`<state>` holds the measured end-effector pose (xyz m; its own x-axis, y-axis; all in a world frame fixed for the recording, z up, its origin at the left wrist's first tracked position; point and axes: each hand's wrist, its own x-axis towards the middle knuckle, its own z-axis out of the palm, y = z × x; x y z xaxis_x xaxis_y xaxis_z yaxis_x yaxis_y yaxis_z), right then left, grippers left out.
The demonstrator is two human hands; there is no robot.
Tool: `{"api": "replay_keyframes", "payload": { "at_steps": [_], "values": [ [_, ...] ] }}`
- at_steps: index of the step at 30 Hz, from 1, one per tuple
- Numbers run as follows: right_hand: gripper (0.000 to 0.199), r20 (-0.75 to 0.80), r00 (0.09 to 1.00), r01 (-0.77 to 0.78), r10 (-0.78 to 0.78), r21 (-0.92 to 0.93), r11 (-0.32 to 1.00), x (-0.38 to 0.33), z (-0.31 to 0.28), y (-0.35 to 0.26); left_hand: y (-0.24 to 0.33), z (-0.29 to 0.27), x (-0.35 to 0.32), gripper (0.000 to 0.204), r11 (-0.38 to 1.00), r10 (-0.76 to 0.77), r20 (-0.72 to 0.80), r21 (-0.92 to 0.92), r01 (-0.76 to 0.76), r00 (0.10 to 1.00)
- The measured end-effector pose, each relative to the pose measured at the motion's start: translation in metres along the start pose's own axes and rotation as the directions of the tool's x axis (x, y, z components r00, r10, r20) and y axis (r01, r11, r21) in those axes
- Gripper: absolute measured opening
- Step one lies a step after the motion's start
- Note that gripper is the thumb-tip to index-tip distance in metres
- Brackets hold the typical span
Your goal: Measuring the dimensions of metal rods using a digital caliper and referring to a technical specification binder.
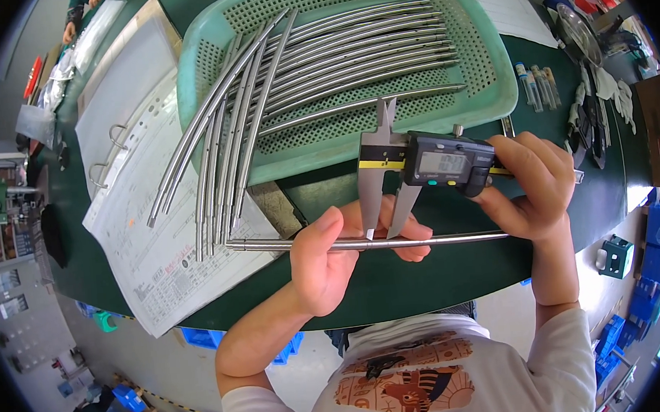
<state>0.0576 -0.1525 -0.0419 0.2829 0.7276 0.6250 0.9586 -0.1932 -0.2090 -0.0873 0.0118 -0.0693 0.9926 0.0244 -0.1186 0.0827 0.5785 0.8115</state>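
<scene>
Ideally, square the mid-frame caliper (pixel 449 162) to the rod (pixel 466 238); left fingers (pixel 416 231) cradle it, right fingers (pixel 522 158) pinch the caliper.

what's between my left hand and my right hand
In the head view, a digital caliper and, nearer the body, a metal rod, with green tabletop beneath.

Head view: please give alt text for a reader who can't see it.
The right hand holds a digital caliper, its jaw tips at a metal rod gripped by the left hand, over a green table. Beyond, a pale green basket holds more rods, some jutting over printed sheets.
</scene>
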Motion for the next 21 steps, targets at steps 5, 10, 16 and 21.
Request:
{"api": "replay_keyframes", "payload": {
  "at_steps": [5,10,16,21],
  "values": [
    [0.035,-0.009,1.000,-0.009,0.008,-0.022,1.000,-0.003,0.000,0.000,0.001,-0.013,0.000,0.070,0.999,-0.024,0.213,-0.016,0.028,0.977],
    [0.033,-0.011,1.000,-0.021,0.021,0.002,1.000,-0.006,0.003,-0.001,0.001,-0.011,-0.003,0.072,1.000,-0.011,0.162,0.006,0.010,0.987],
    [0.033,-0.026,0.999,-0.022,0.022,0.004,1.000,-0.008,0.003,0.004,-0.001,-0.008,0.002,0.072,1.000,-0.003,0.167,-0.003,0.003,0.986],
    [0.034,-0.016,1.000,-0.027,0.027,0.000,1.000,-0.004,0.002,0.004,0.001,-0.011,0.004,0.072,0.999,-0.002,0.158,0.040,-0.005,0.987]
  ]
}}
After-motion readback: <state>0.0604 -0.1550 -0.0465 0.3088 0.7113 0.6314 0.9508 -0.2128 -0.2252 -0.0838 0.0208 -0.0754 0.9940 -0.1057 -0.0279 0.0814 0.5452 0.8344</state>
